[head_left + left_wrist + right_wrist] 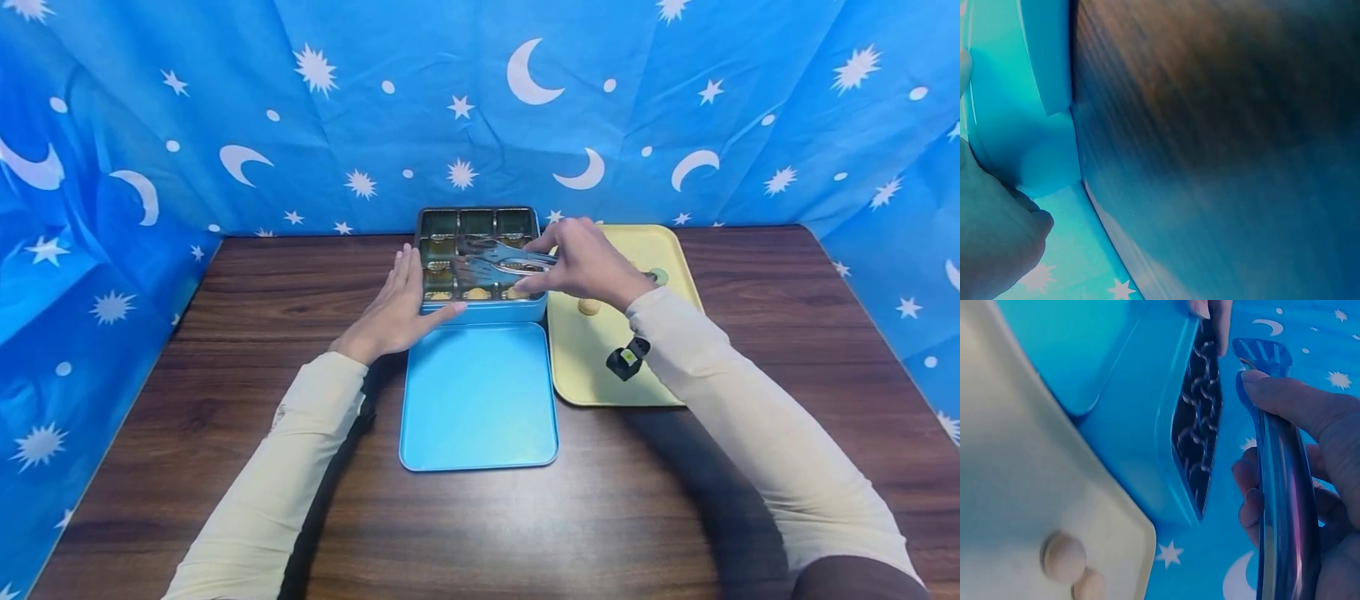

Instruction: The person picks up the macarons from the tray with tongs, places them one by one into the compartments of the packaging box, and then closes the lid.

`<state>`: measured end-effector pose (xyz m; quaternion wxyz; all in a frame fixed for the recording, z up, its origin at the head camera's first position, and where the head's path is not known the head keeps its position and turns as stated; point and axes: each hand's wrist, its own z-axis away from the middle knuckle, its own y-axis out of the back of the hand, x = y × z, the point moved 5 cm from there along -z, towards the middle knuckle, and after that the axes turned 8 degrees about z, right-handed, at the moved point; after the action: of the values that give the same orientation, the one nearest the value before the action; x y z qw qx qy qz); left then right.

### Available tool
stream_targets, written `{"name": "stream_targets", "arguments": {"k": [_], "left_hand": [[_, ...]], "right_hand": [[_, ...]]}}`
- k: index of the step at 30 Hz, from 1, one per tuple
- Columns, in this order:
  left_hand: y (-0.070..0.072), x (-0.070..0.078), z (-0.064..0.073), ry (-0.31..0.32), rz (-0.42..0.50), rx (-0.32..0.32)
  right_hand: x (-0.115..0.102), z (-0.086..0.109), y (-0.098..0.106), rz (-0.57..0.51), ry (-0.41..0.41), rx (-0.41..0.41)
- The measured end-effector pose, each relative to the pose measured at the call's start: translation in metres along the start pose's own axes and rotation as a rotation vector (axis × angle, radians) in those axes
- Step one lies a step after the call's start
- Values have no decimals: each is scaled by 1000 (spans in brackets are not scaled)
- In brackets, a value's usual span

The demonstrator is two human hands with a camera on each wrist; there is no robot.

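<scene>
Left hand [392,312] outstretched, right hand [587,260] curled

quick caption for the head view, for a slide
Right hand holding tongs over a compartmented blue box, left hand against its side, cream tray alongside.

Left hand [401,304] flat against left side of blue tin [487,312]; right hand [592,262] grips tongs [502,257] over dark divided insert [476,221], 3 yellowish cookies [477,294] in front compartments; blue lid [480,400] just in front; yellow tray [592,367] to the right with round cookie [589,307], greenish piece [660,277]; wood table [225,375], star-and-moon cloth [450,83] behind
</scene>
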<state>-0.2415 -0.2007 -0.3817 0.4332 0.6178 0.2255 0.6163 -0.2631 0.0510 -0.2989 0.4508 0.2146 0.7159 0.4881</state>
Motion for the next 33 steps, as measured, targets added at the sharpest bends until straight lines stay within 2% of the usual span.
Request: {"name": "stream_targets", "arguments": {"k": [11,19,26,33], "left_hand": [[-1,0,-1,-6,0,-5],[-1,-1,-1,-10,0,-9],[0,0,-1,-17,-12,-4],[0,0,-1,-24,-20,-5]], "right_hand": [[41,34,24,24,-72,57],[69,61,34,36,-144,75],[87,80,32,54,-166,89],[102,95,23,56,-182,70]]}}
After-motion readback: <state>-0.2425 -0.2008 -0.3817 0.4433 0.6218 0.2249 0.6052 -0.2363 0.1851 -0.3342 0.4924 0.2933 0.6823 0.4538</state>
